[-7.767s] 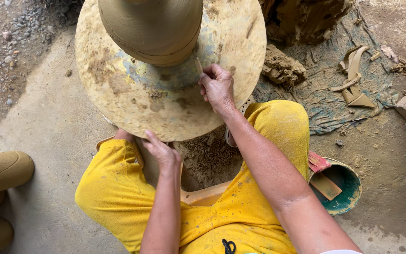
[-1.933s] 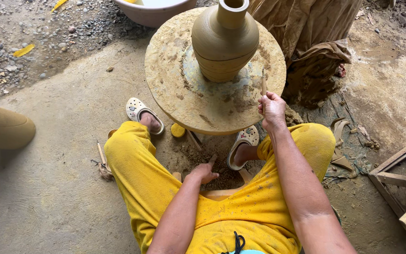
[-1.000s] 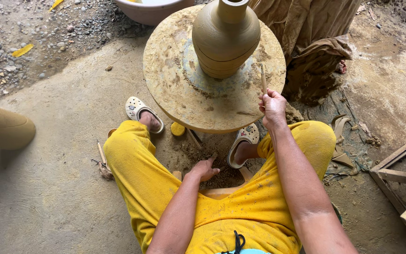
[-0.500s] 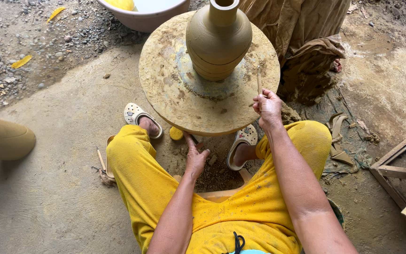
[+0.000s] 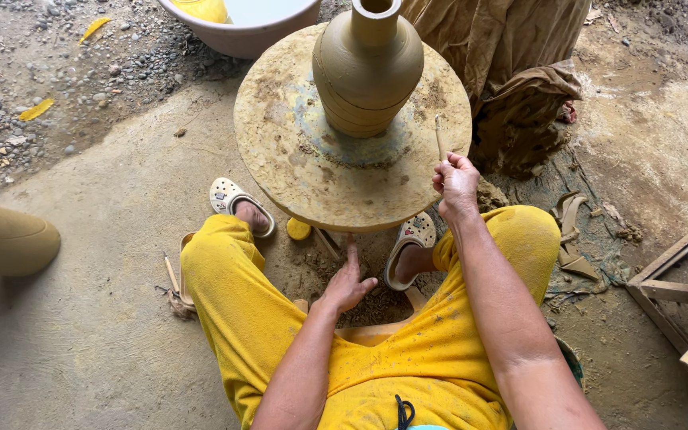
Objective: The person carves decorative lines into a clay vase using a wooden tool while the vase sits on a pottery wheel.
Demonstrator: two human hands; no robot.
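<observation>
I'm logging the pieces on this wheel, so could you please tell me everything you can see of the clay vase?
The clay vase is a tan-brown, wet-looking pot with a rounded belly, faint horizontal ridges and a narrow, straight neck, open at the top. It stands upright at the middle of the round wheel head, its base ringed by greyish slip and clay crumbs. Neither hand touches it: the right hand holds a thin stick beside it, and the left hand reaches below the wheel.

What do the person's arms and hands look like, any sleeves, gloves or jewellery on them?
Both forearms are bare, with no sleeves showing. The left hand and right hand wear no gloves, and no rings, watch or bracelets show. Bits of dried clay dust the fingers. Below the arms are bright yellow clay-speckled trousers and pale perforated clogs.
</observation>
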